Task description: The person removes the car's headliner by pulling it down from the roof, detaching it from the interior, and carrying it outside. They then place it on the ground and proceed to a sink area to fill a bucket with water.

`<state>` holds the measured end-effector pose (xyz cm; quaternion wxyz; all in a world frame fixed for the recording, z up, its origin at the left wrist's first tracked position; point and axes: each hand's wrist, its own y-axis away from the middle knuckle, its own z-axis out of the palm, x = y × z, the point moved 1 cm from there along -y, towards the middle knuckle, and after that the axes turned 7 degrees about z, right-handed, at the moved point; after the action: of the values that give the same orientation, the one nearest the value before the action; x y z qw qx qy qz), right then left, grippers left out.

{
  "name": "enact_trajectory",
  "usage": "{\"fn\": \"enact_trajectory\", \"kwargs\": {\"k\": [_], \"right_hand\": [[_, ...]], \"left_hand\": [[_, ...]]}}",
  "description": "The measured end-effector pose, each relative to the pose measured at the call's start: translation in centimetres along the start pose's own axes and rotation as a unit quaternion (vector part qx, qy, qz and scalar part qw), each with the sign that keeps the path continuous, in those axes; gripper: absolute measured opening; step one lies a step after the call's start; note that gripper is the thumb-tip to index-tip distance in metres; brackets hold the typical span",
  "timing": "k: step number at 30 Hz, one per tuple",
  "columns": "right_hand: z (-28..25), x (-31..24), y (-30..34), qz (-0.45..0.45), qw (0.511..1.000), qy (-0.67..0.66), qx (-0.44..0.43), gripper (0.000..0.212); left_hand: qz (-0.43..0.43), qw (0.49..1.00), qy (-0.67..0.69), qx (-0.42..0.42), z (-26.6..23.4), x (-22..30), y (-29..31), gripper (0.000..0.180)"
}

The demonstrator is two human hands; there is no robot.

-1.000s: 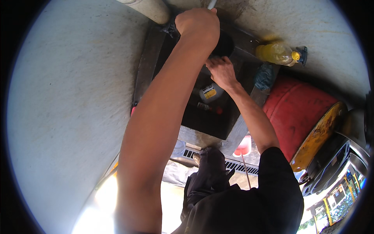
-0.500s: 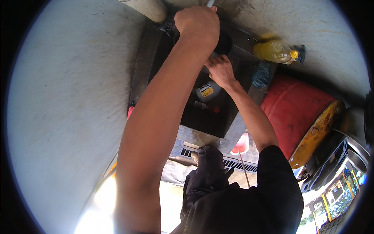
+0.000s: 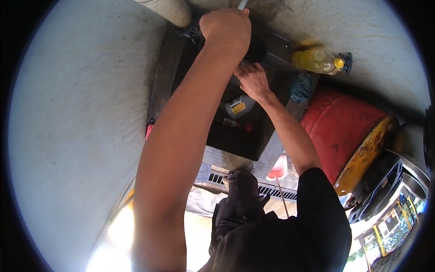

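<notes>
Over a dark, deep sink (image 3: 226, 157), my left hand (image 3: 226, 29) is closed at the far end, where a light grey pipe (image 3: 243, 4) comes out by its thumb. Most of its fingers are turned away from view. Lower and to the right, my right hand (image 3: 254, 80) has its fingers closed round something greyish, largely hidden. A black round object (image 3: 258, 49) shows behind both hands. Inside the sink lie a grey bottle (image 3: 247, 105) with a yellow and white label and a small container (image 3: 231, 123) with a red end.
A bottle of yellow liquid (image 3: 312, 61) lies on the ledge at the right, above a crumpled dark green plastic bag (image 3: 301, 87). Beside the sink is a red drum (image 3: 340, 122). A pale pipe (image 3: 170, 10) stands far left. Below are a red container (image 3: 278, 168) and a floor grate (image 3: 276, 191).
The whole view has shifted slightly, so everything sits a little further left. Both hands keep nearly the same places and grips.
</notes>
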<state>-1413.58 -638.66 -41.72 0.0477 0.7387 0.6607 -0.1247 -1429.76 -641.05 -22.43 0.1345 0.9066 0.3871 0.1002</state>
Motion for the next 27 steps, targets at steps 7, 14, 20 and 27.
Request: {"fn": "enact_trajectory", "kwargs": {"k": [7,14,20,27], "right_hand": [[0.1,0.0,-0.2,-0.005,1.000,-0.004,-0.001,0.041],[0.4,0.0,-0.4,-0.003,1.000,-0.009,-0.004,0.038],[0.8,0.2,-0.7,-0.002,1.000,0.002,-0.016,0.039],[0.4,0.3,1.0,-0.021,1.000,-0.003,-0.015,0.050]], "left_hand": [[0.014,1.000,-0.016,0.023,0.6,-0.2,0.2,0.057],[-0.001,1.000,0.015,-0.009,0.0,-0.2,0.0,0.059],[0.004,1.000,0.012,0.010,0.2,-0.3,0.1,0.059],[0.112,0.991,-0.038,0.066,0.1,-2.7,0.6,0.064]]}}
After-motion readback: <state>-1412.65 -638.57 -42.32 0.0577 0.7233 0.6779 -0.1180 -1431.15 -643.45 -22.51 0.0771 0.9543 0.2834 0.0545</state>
